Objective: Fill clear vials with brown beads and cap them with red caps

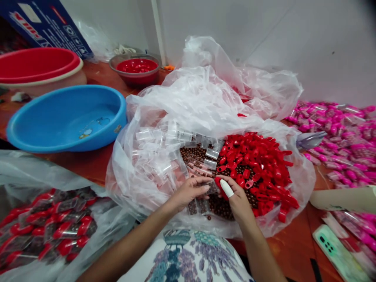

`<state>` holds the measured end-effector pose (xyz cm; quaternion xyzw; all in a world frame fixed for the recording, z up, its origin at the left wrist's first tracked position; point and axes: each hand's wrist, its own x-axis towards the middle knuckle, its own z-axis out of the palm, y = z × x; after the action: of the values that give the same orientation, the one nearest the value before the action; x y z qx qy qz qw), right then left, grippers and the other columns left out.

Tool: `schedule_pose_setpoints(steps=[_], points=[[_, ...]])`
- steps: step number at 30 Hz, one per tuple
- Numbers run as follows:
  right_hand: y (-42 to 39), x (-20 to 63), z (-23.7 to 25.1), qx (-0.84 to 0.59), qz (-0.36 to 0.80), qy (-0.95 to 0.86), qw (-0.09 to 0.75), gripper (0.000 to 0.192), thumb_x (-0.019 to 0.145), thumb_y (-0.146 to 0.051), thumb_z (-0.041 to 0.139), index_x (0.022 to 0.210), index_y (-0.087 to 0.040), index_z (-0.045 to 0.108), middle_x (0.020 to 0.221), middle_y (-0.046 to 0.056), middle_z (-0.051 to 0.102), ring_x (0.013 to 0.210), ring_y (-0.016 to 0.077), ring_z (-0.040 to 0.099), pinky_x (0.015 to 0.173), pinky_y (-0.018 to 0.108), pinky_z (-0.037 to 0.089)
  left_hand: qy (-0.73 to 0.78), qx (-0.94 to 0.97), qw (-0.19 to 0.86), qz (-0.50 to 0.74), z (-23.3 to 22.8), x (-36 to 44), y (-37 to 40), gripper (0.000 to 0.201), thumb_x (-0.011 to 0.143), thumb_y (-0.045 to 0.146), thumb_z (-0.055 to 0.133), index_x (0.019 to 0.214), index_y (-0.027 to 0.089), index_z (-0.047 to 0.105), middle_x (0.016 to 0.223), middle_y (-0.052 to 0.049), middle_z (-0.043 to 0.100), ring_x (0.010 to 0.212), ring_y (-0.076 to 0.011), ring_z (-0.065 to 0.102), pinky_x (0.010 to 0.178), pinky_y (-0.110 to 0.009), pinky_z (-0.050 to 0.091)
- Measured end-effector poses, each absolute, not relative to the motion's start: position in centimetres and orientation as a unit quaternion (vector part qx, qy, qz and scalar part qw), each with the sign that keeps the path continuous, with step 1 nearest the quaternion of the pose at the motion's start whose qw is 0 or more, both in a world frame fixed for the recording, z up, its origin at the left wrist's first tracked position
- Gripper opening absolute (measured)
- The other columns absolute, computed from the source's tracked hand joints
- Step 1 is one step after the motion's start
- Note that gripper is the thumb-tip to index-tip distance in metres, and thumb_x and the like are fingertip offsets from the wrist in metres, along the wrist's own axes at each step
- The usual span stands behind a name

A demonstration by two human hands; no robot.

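My left hand [190, 192] and my right hand [236, 197] meet over an open plastic bag [205, 102]. Together they pinch a small clear tube [212, 187] filled with brown beads; my right hand, with a white cot on one finger, presses a red cap [219, 184] at the tube's end. In the bag lie a heap of red caps [261, 164] on the right, clear empty tubes [158, 150] on the left, and brown beads [199, 160] between them.
A blue basin [67, 117] and a red basin [38, 64] stand at the left, a bowl of red caps [136, 67] behind. Finished red-capped tubes [44, 231] fill a bag at lower left. Pink items [340, 137] pile at right, near a phone [337, 250].
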<state>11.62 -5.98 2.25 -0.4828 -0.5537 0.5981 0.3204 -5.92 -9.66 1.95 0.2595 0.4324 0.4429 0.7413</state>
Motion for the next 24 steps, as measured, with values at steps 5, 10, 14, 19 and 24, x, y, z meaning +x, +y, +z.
schedule_pose_setpoints(steps=[5, 10, 14, 19, 24], points=[[-6.7, 11.2, 1.8, -0.519, 0.574, -0.555, 0.303, 0.035, 0.083, -0.044, 0.048, 0.1, -0.018, 0.064, 0.074, 0.001, 0.061, 0.059, 0.0133, 0.053, 0.05, 0.024, 0.045, 0.442, 0.281, 0.713, 0.466, 1.4, -5.3, -9.8, 0.04, 0.069, 0.03, 0.07, 0.106, 0.017, 0.064, 0.104, -0.007, 0.064, 0.092, -0.0188, 0.058, 0.074, -0.029, 0.051], [-7.7, 11.1, 1.6, -0.551, 0.483, -0.602, 0.317, 0.041, 0.088, -0.042, 0.04, 0.12, -0.019, 0.052, 0.089, 0.005, 0.066, 0.062, 0.0146, 0.058, 0.055, 0.027, 0.049, 0.446, 0.311, 0.697, 0.468, 1.3, -4.9, -9.8, 0.039, 0.071, 0.032, 0.066, 0.107, 0.016, 0.064, 0.102, -0.007, 0.065, 0.088, -0.0182, 0.059, 0.072, -0.029, 0.051], [-8.2, 11.7, 1.0, -0.524, 0.367, -0.707, 0.3, 0.04, 0.087, -0.038, 0.045, 0.121, -0.019, 0.053, 0.119, 0.009, 0.059, 0.103, 0.0215, 0.058, 0.088, 0.037, 0.046, 0.439, 0.302, 0.693, 0.487, 1.0, -4.7, -9.7, 0.038, 0.07, 0.031, 0.066, 0.105, 0.016, 0.065, 0.101, -0.007, 0.065, 0.088, -0.0183, 0.059, 0.077, -0.03, 0.049], [-8.4, 11.9, 0.6, -0.491, 0.294, -0.777, 0.261, 0.049, 0.084, -0.034, 0.05, 0.13, -0.017, 0.044, 0.126, 0.012, 0.054, 0.113, 0.0221, 0.053, 0.095, 0.037, 0.042, 0.438, 0.311, 0.681, 0.498, 0.7, -4.5, -9.6, 0.037, 0.07, 0.028, 0.067, 0.103, 0.014, 0.065, 0.097, -0.007, 0.067, 0.084, -0.0168, 0.06, 0.077, -0.028, 0.046], [-8.2, 11.8, 1.2, -0.514, 0.231, -0.795, 0.223, 0.068, 0.073, -0.04, 0.061, 0.132, -0.013, 0.037, 0.124, 0.016, 0.054, 0.109, 0.0258, 0.055, 0.088, 0.038, 0.046, 0.431, 0.288, 0.687, 0.509, 1.3, -3.8, -9.5, 0.038, 0.065, 0.026, 0.071, 0.1, 0.012, 0.064, 0.091, -0.005, 0.066, 0.08, -0.0138, 0.059, 0.074, -0.024, 0.043]])
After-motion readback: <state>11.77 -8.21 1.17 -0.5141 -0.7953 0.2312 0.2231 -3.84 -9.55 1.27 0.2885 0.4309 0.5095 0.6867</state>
